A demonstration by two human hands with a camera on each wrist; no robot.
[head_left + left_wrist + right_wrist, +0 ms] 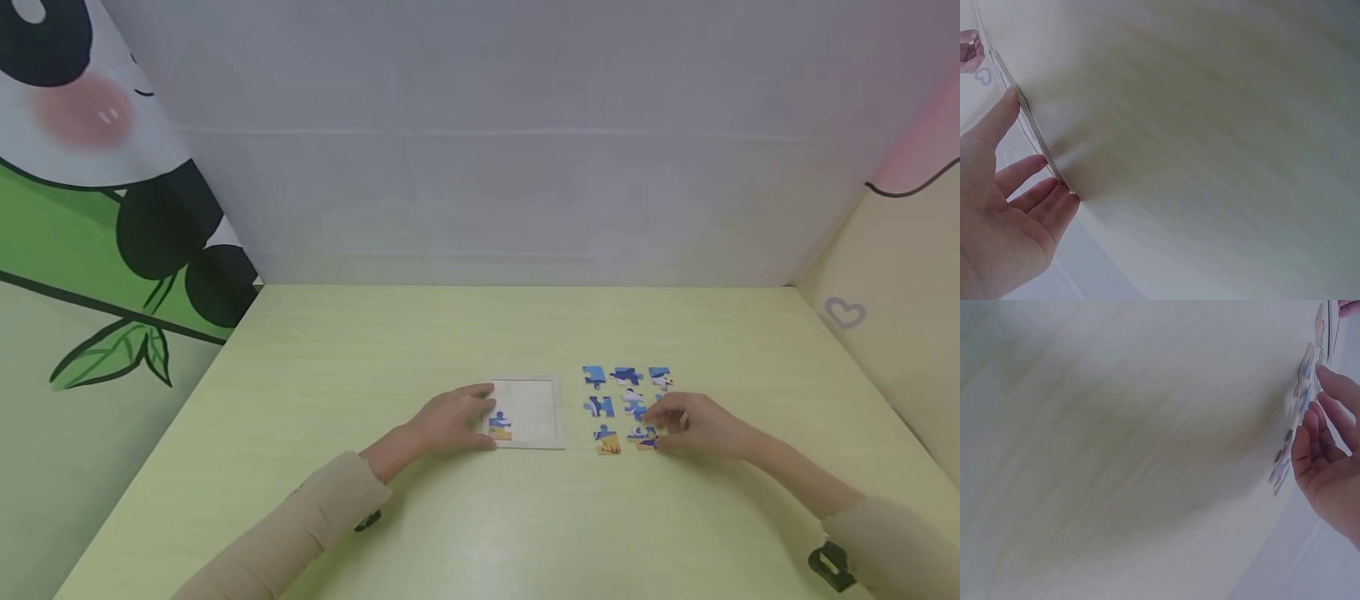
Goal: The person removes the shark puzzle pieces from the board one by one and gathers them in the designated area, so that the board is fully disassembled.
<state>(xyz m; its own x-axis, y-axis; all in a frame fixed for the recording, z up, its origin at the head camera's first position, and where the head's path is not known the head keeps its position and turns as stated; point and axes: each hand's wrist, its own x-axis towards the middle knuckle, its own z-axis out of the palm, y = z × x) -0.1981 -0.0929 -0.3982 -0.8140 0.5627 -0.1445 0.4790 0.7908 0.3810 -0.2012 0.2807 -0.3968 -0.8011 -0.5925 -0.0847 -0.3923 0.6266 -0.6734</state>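
Observation:
A flat white square puzzle tray [536, 412] lies on the table, with one blue-and-orange jigsaw piece [500, 426] in its near left corner. My left hand [453, 421] rests along the tray's left side, thumb at the near corner and fingers spread toward the far one. In the left wrist view, its fingertips touch the tray's thin edge [1038, 134]. My right hand [701, 425] is low over the loose pieces, thumb and index finger apart, right at a blue-and-orange jigsaw piece [642, 437]. In the right wrist view, the other fingers of the right hand [1335, 450] are bent.
Several loose jigsaw pieces lie in rough rows right of the tray, among them a far left piece [594, 376] and a near left piece [608, 442]. Some are partly hidden by the right hand. A grey wall [525, 208] rises behind the pale yellow table [450, 525].

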